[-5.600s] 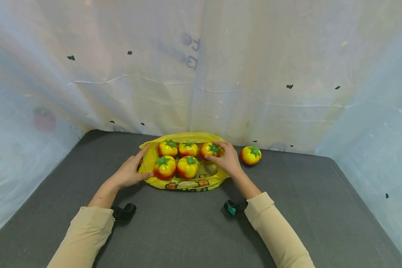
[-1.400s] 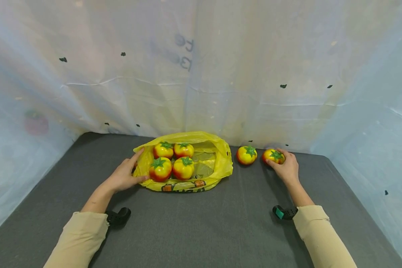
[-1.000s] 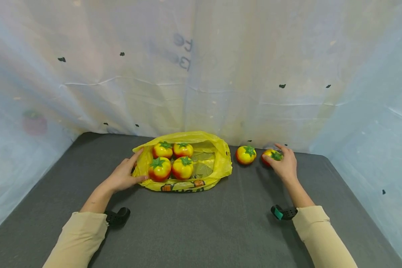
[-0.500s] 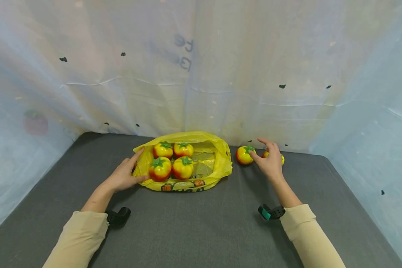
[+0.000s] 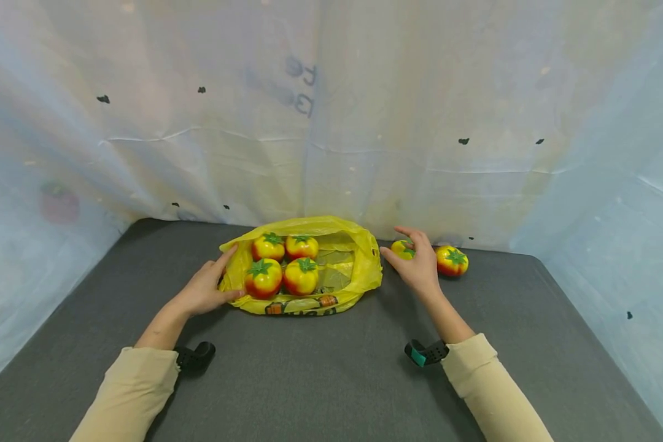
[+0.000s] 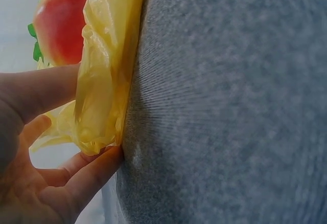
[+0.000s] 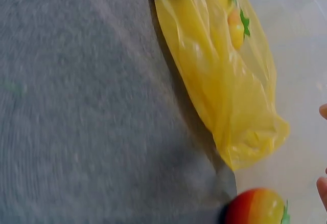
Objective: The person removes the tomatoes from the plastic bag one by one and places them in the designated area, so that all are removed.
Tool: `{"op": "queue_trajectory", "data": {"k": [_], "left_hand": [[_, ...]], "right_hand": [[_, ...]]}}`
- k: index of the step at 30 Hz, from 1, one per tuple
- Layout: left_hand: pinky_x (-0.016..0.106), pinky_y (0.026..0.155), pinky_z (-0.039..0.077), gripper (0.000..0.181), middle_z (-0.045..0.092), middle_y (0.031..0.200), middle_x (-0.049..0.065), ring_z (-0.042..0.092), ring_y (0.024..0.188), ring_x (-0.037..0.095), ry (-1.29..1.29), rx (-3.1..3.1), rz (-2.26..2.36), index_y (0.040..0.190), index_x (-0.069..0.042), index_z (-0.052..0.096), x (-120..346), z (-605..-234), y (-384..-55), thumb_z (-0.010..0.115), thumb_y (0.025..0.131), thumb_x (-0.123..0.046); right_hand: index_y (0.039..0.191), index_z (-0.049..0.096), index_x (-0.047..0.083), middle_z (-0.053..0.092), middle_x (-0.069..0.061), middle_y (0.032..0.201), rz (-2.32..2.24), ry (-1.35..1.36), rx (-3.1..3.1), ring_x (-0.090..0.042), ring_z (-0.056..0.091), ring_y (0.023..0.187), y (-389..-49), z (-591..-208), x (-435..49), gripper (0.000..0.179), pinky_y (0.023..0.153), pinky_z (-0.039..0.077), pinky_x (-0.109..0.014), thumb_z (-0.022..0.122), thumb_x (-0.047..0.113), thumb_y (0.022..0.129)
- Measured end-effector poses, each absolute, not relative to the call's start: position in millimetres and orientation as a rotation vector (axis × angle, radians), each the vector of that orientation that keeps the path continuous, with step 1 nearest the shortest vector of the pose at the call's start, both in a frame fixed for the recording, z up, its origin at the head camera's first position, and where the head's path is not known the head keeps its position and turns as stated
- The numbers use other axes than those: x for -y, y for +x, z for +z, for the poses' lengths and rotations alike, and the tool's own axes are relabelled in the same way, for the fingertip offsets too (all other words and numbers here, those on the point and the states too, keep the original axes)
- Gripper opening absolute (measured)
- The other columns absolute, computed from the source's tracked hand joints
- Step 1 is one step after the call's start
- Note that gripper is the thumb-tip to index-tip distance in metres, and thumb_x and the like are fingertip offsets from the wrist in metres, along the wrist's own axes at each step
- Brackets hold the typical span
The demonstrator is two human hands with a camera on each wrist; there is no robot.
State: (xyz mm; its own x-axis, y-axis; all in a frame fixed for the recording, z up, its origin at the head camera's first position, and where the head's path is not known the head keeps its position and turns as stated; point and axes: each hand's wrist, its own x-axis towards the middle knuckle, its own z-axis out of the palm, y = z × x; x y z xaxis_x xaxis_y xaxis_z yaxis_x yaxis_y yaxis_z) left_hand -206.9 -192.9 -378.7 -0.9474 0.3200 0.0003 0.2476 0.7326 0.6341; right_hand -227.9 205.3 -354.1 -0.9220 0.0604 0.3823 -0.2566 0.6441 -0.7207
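Six tomatoes (image 5: 301,279), one bag (image 5: 369,276). Four sit two by two in the left part of the bag, beside the far edge of the table (image 5: 331,380); the bag's right part has room. Two lie outside to the right along that edge, well in from the far right corner. The left hand (image 5: 201,290) is clamped on the bag's left end; the right hand (image 5: 418,267), fingers apart, partly hides the inner loose tomato. Table top stretches nearward between two sleeves (image 5: 135,387)
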Motion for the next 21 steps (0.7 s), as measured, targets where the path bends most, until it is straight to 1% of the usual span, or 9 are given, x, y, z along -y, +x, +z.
{"op": "queue_trajectory", "data": {"k": [8,12,15,21], "left_hand": [[0.052,0.08,0.04,0.09,0.044,0.114,0.032,0.047,0.097,0.038,0.475,-2.813,1.013,0.153,0.0,0.011,193,-378,-207,0.069,0.088,-0.022],[0.052,0.08,0.04,0.09,0.044,0.115,0.032,0.047,0.097,0.038,0.472,-2.81,1.016,0.153,0.0,0.01,194,-378,-207,0.069,0.088,-0.022],[0.052,0.08,0.04,0.09,0.043,0.116,0.032,0.047,0.097,0.038,0.466,-2.81,1.016,0.153,-0.001,0.01,195,-380,-208,0.069,0.088,-0.021],[0.053,0.081,0.041,0.09,0.043,0.117,0.033,0.048,0.098,0.039,0.476,-2.816,1.013,0.154,-0.002,0.011,196,-381,-208,0.069,0.088,-0.023]], "right_hand": [[0.129,0.057,0.004,0.051,-0.017,0.13,1.249,0.245,2.459,-0.037,0.052,0.116,-227,-356,-186,0.049,0.098,0.043,-0.05,0.074,0.016,0.084],[0.128,0.057,0.002,0.051,-0.019,0.129,1.274,0.303,2.449,-0.04,0.055,0.113,-226,-358,-178,0.05,0.096,0.044,-0.053,0.074,0.016,0.084],[0.129,0.057,0.002,0.051,-0.018,0.128,1.297,0.331,2.454,-0.041,0.055,0.113,-226,-360,-172,0.05,0.096,0.044,-0.053,0.074,0.018,0.085],[0.129,0.057,0.002,0.052,-0.015,0.128,1.355,0.358,2.455,-0.035,0.052,0.117,-225,-363,-160,0.049,0.098,0.044,-0.049,0.073,0.017,0.085]]}}
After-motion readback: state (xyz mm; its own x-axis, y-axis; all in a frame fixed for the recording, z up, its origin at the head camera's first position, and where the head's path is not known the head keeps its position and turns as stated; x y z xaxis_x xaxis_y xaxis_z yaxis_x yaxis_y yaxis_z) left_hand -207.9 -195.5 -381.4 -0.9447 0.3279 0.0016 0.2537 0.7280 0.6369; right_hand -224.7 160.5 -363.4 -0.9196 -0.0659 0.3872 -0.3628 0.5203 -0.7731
